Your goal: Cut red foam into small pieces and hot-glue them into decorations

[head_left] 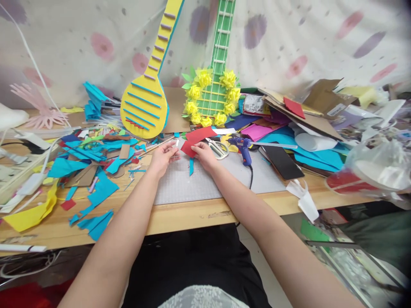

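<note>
Over a pale cutting mat [180, 188], my right hand [205, 157] pinches a small piece of red paper [188, 149]. My left hand [163, 159] is closed with its fingertips together, beside a small whitish strip; what it grips is too small to make out. A larger red paper piece [199, 134] lies just behind the right fingers. White-handled scissors [221, 149] rest right of that hand, then a blue hot glue gun [243, 149] with its cord trailing forward. Below the hands, a narrow blue paper strip [192, 167] lies on the mat.
A yellow paper lute [144, 107] and a green one with yellow flowers [212, 96] lean at the back. Blue scraps [102, 188] cover the left side. A black phone [282, 160], stacked paper and cardboard [305, 115] and a bagged red tub [349, 182] stand right.
</note>
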Motion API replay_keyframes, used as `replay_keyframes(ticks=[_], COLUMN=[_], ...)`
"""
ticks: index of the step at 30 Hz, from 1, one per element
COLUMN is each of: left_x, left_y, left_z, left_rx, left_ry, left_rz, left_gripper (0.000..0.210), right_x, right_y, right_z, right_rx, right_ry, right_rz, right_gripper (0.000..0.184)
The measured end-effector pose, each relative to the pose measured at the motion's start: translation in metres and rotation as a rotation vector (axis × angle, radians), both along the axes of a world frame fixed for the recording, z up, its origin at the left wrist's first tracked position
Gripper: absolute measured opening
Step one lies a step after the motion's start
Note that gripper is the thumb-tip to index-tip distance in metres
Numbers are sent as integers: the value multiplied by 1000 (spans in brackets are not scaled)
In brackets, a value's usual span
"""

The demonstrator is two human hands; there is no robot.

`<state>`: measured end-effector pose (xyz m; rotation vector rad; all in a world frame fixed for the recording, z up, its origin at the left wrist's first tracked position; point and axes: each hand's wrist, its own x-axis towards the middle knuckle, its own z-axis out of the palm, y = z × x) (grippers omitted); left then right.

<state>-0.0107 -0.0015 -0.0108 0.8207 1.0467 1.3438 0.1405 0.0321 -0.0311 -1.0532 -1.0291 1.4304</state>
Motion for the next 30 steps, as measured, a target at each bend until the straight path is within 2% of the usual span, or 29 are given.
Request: replay_keyframes(ticks=[3, 9, 19, 25, 30], left_x=[5, 3, 3, 0, 5], left_y=[-2, -3, -1, 0, 2], left_z=[-4, -8, -9, -9, -15], left_rx=[-23, -15, 57, 104, 162], left_ry=[14, 91, 162, 254, 353], left_rz=[-76, -166, -100, -68, -61], left_gripper=[28, 37, 42, 43, 44], right_x=[4, 6, 4, 3, 3], right_y=[-7, -4, -4, -2, -3], right_z=[-2, -4, -10, -12, -11], right_rx=[14, 2, 43, 20, 8], right_ry=[106, 79, 140, 93, 59], right_rz=[26, 61, 69, 33, 25], right_gripper=[22, 24, 25, 22, 20])
